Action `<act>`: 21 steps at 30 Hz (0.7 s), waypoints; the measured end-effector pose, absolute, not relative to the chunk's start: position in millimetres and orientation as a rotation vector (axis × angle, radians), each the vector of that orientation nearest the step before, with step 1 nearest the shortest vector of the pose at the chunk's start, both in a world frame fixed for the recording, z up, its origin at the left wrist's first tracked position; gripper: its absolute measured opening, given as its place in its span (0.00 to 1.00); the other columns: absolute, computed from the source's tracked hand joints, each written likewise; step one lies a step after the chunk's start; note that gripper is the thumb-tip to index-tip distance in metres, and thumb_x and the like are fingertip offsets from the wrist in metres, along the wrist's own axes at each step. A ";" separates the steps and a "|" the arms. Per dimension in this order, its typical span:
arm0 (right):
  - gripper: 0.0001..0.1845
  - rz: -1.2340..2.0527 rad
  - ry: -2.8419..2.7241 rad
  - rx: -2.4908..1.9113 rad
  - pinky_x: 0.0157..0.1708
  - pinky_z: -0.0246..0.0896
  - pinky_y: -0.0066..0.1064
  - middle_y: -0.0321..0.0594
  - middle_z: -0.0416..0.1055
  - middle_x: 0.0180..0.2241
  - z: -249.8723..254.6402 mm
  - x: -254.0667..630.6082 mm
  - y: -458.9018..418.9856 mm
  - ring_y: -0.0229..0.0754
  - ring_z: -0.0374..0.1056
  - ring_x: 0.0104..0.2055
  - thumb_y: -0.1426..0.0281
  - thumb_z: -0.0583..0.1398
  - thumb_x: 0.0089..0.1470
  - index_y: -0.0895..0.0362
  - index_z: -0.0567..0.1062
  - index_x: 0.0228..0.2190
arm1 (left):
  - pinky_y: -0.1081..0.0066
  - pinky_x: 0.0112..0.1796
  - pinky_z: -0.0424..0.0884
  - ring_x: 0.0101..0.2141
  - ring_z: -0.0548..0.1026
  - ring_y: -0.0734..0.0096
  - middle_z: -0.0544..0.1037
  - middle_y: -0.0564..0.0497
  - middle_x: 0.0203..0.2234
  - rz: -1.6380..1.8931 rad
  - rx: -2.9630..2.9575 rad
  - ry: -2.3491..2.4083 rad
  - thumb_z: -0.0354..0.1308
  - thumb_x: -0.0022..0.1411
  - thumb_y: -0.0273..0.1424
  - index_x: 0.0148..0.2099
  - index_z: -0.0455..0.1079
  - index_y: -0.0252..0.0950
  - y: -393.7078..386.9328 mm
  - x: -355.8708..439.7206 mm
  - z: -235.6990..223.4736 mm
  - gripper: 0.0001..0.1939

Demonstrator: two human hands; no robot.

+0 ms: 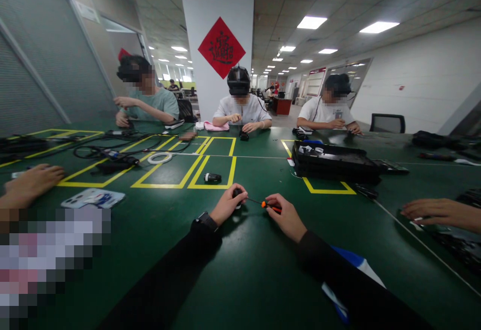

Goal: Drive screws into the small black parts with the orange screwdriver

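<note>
My left hand (227, 206), with a dark watch on its wrist, grips a small black part (237, 194) just above the table. Most of that part is hidden by the fingers, so its exact kind is unclear. In my right hand (288, 219) is a screwdriver (264, 204) with an orange and black handle. Its thin shaft points left, and the tip meets or nearly meets the black part; I cannot tell which. A black cylinder with a white end (212, 177) lies beyond my left hand, inside a yellow taped box on the green table (240, 265).
A long black tray (334, 162) holds small pieces at right. Cables (112, 157) and a phone (93, 198) lie left. A blue and white packet (351, 260) is by my right forearm. Other people's hands (35, 182) rest at both sides; three people sit opposite.
</note>
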State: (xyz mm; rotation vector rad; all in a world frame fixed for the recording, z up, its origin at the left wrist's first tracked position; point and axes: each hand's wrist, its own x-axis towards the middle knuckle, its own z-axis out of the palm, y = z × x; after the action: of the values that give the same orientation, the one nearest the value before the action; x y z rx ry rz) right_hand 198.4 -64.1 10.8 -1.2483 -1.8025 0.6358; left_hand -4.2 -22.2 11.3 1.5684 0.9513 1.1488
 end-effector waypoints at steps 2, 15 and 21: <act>0.12 0.631 -1.794 -1.272 0.41 0.59 0.32 0.39 0.68 0.35 10.0 198.7 -63.1 0.38 0.65 0.38 0.71 0.54 0.46 0.56 0.68 0.37 | 0.76 0.28 0.63 0.25 0.68 0.78 0.69 0.54 0.25 1.152 1.610 0.962 0.53 0.52 0.39 0.35 0.62 0.35 -22.3 -4.7 11.2 0.12; 0.13 0.586 -1.805 -1.291 0.40 0.58 0.33 0.38 0.69 0.34 10.0 199.5 -63.8 0.39 0.65 0.38 0.72 0.55 0.45 0.55 0.68 0.37 | 0.76 0.28 0.62 0.24 0.66 0.78 0.68 0.56 0.22 1.161 1.670 1.028 0.54 0.51 0.37 0.34 0.63 0.35 -24.0 -5.2 13.1 0.11; 0.12 0.627 -1.792 -1.288 0.40 0.58 0.34 0.39 0.69 0.33 12.9 199.9 -64.0 0.39 0.66 0.37 0.72 0.53 0.47 0.56 0.68 0.37 | 0.76 0.28 0.63 0.24 0.67 0.77 0.68 0.55 0.22 1.157 1.652 1.026 0.53 0.51 0.37 0.35 0.63 0.35 -24.3 -5.9 12.9 0.11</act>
State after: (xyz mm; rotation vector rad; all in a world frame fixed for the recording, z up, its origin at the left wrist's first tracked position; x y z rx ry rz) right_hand 199.9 -64.0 12.9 -1.2880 -1.7922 0.6273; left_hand -5.9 -24.3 12.9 1.6516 1.0261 1.1569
